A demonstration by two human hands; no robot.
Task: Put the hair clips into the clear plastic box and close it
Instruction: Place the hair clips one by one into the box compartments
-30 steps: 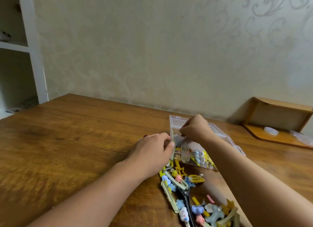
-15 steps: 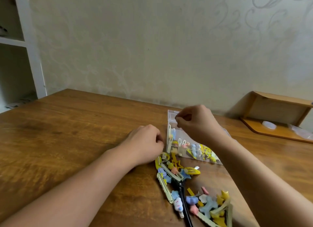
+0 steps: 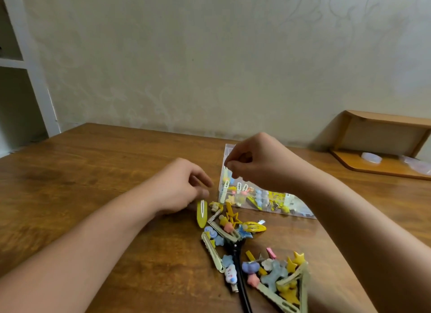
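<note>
Right hand (image 3: pixel 261 163) raised over the clear plastic box (image 3: pixel 263 201), fingers curled with tips pinched together, whether on a clip impossible to tell. Left hand (image 3: pixel 180 187) low on the wooden table (image 3: pixel 93 172), fingers loosely bent, touching a yellow snap clip (image 3: pixel 202 213). Box partly filled, toward the table's far edge; loose hair clips (image 3: pixel 251 249) heaped just nearside of it.

Brown wood-grain counter (image 3: pixel 93 184), far edge against the wall. On it: clear plastic box (image 3: pixel 300 211) right of centre, partly filled with clips. Loose pile of hair clips (image 3: pixel 233 233) spread in front of the box toward the near edge, with a yellow snap clip (image 3: pixel 202 213) at its left end and a black clip (image 3: pixel 239 263) running through the middle. Small wooden shelf (image 3: pixel 382 149) at the far right corner.
</note>
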